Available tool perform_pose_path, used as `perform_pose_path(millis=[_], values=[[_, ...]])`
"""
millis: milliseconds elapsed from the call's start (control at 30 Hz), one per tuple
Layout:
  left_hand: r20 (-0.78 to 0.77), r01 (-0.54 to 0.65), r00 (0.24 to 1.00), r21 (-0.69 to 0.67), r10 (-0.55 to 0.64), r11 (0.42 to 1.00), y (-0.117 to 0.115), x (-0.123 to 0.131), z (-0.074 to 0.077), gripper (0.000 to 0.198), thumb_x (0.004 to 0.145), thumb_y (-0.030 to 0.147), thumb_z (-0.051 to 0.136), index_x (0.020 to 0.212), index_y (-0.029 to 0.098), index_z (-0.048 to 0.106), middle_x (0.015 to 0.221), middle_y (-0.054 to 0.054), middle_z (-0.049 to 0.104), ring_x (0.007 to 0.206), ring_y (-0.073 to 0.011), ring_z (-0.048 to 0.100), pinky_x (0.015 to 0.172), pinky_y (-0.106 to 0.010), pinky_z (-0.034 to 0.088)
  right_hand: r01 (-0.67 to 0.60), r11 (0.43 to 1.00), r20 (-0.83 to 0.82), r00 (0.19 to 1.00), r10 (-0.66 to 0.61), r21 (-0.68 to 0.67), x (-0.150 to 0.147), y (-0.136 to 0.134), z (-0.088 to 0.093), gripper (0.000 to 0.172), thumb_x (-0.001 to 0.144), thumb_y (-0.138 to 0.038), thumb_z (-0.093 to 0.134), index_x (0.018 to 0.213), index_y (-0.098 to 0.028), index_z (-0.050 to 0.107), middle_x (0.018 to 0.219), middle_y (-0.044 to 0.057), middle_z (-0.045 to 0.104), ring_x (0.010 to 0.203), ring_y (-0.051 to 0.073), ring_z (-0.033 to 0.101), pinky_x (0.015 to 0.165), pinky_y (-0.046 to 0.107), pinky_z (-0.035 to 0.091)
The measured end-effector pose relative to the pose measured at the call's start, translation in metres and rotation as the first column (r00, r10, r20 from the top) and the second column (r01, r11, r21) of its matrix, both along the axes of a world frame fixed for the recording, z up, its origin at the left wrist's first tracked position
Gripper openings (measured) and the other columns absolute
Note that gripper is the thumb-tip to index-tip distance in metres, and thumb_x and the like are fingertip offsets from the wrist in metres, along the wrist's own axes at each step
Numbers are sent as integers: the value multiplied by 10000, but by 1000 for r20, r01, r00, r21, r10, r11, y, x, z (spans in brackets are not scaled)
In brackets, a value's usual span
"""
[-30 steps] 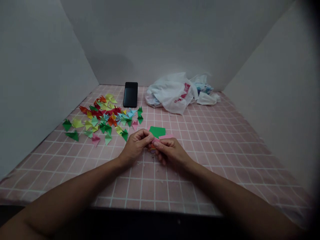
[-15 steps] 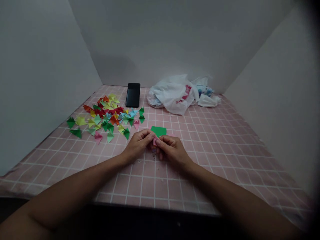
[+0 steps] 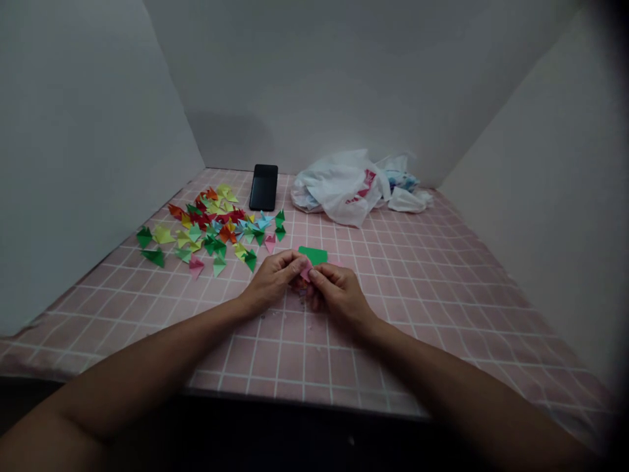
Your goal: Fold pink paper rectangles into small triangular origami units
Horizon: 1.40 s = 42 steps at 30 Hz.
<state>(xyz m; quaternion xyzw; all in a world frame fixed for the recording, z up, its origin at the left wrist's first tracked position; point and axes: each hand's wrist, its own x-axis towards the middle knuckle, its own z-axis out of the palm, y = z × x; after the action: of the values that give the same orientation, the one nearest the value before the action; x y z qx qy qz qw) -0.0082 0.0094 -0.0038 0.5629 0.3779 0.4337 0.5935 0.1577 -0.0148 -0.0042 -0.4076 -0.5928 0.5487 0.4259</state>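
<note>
walls: white panels point(image 3: 73, 164) stand on the left, right and far side, and the right one fades into dark at the frame edge.

cloth: a pink grid-patterned cloth point(image 3: 407, 334) covers the surface, and its near edge drops into shadow.

bag: a crumpled white plastic bag point(image 3: 334, 193) with red print lies at the far side, with something blue and white point(image 3: 400, 180) bunched against it, too folded to make out.

phone: a black smartphone point(image 3: 263, 187) lies face up, left of the bag.

pile: folded paper triangles point(image 3: 211, 229) in many colours lie scattered left of the hands, many overlapping.

green paper: a green paper strip point(image 3: 313, 255) lies just past the hands, its near edge hidden behind them.

left hand point(image 3: 272, 283): fingers curled, pinching the pink paper from the left.

right hand point(image 3: 339, 295): fingers pressed together, pinching from the right.

pink paper point(image 3: 305, 270): held between both hands, mostly hidden, so its shape is hard to tell.
</note>
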Motion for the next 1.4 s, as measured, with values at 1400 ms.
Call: perform_pose_path(millis=[1400], values=[[-79, 200, 976, -40, -203, 979, 5, -5, -2, 284, 872, 432, 673, 798, 180, 566, 592, 57, 534, 466, -70, 479, 515, -219, 443, -9, 964, 267, 962, -64, 264, 15, 15, 10, 376, 939, -404, 555, 620, -210, 508, 540, -14, 557, 512, 116, 498, 506, 250, 374]])
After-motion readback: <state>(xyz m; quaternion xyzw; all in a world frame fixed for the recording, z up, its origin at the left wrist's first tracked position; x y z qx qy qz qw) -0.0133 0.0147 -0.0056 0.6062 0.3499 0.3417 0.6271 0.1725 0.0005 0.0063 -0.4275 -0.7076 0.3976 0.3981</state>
